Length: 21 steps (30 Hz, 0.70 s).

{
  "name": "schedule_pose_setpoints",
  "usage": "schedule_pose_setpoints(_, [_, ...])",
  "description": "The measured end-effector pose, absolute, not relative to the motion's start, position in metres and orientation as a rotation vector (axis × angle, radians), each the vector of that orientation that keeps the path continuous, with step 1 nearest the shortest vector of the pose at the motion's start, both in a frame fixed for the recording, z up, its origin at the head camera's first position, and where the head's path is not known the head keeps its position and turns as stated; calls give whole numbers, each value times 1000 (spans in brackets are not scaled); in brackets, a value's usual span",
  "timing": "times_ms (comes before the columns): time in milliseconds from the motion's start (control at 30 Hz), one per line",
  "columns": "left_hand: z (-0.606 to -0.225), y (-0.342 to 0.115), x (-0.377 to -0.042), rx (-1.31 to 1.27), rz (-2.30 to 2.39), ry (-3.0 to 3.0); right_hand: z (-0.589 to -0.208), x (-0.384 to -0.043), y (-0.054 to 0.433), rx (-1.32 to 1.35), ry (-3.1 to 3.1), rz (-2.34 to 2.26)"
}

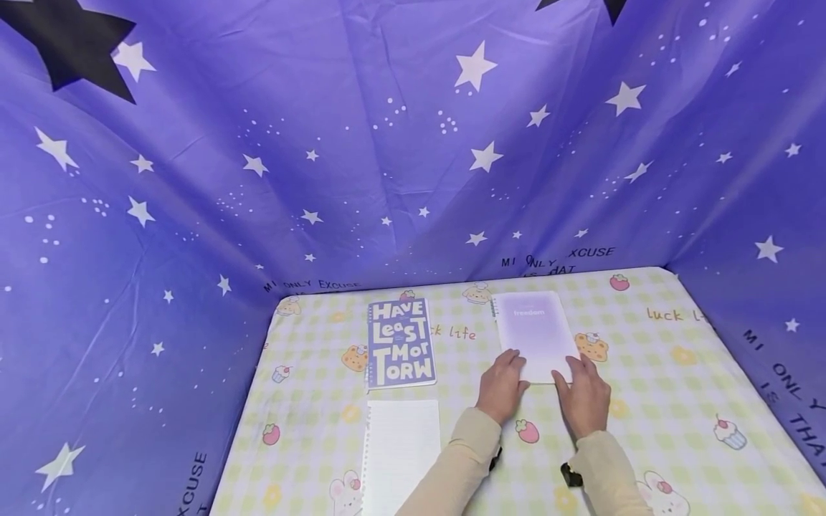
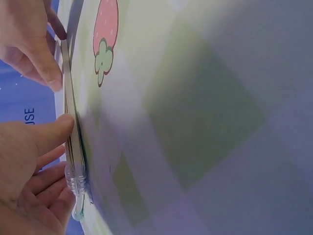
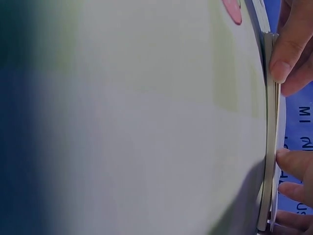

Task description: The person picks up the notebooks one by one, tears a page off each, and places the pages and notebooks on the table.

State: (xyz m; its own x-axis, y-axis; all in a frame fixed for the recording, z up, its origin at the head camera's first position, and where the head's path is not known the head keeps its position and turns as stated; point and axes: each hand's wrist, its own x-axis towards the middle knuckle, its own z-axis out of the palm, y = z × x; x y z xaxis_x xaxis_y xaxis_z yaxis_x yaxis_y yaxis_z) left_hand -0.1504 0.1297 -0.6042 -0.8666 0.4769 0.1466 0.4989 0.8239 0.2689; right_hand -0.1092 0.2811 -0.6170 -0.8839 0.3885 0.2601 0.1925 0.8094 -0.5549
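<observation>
A spiral notebook (image 1: 535, 337) with a pale purple cover reading "freedom" lies on the table, its coil along the left side. My left hand (image 1: 502, 387) holds its near left corner. The left thumb (image 2: 61, 129) rests on the near edge, with the other fingers beside the coil (image 2: 76, 181). At the near right corner, my right hand (image 1: 584, 398) grips the same notebook. Its thumb (image 3: 288, 159) touches the near edge and its fingers lie along the right side. The page edges (image 3: 269, 147) show from the front between both hands.
Left of the hands lies a purple spiral notebook (image 1: 401, 342) with large white lettering. Nearer to me is a spiral notebook showing a white lined page (image 1: 401, 444), partly behind my left sleeve. A checked cloth (image 1: 310, 401) covers the table; purple star-printed curtains (image 1: 387, 143) surround it.
</observation>
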Motion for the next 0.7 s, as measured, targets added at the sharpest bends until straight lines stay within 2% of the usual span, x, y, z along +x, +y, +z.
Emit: schedule_pose_setpoints(700, [-600, 128, -154, -791, -523, -2962, -599, -111, 289, -626, -2667, 1019])
